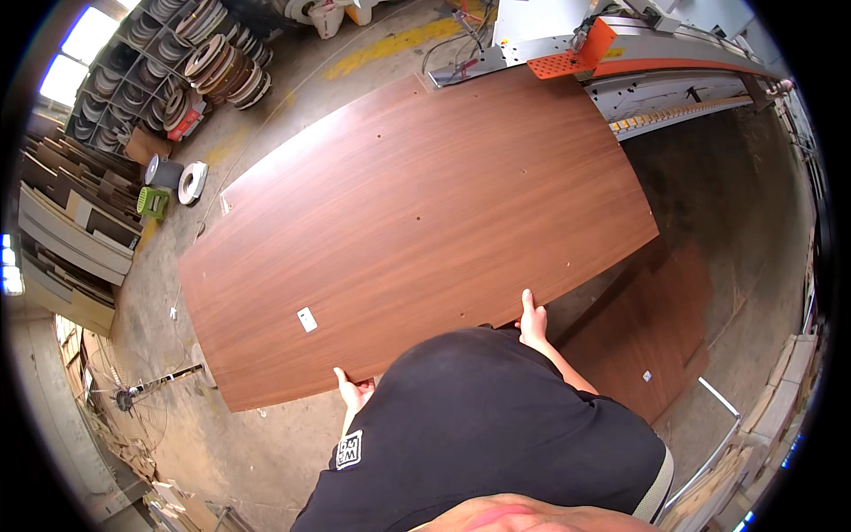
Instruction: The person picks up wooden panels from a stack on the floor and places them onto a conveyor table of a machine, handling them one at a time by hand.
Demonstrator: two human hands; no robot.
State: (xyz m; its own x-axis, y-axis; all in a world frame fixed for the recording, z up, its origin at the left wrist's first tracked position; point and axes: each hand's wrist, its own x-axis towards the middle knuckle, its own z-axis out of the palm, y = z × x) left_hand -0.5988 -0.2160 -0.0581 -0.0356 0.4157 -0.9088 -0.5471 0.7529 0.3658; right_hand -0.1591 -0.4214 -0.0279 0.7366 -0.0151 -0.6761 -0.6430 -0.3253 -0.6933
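One workshop floor (pixel 275 448): dull grey-brown concrete with worn yellow stripes (pixel 390 46) toward the far side.
Upper panel: a broad reddish-brown wood-grain panel (pixel 479 177), face up before the person. Something this wide would likely tip or sag, so bear it evenly with hands well apart, and watch its far corners near metal.
Machine: a long grey-and-orange metal machine (pixel 691 66) beyond the panel's far right side; I cannot tell if they touch.
Lower panel: a second brown wood-grain panel (pixel 620 355), lower down at right; mind the feet there.
Rack: a dark compartmented rack (pixel 106 84) full of coiled strips, far left.
Fan: a round wire-caged fan (pixel 133 399), left of the near corner; best given room when turning.
Left hand (pixel 355 391): clamped on the near edge, thumb uppermost, other fingers partly hidden.
Right hand (pixel 533 324): clamped on the same edge, thumb on top, other fingers hidden beneath.
Label: a small white rectangular sticker (pixel 307 319), flat on the upper face.
Holes: small dark round holes (pixel 418 218), scattered over the smooth face.
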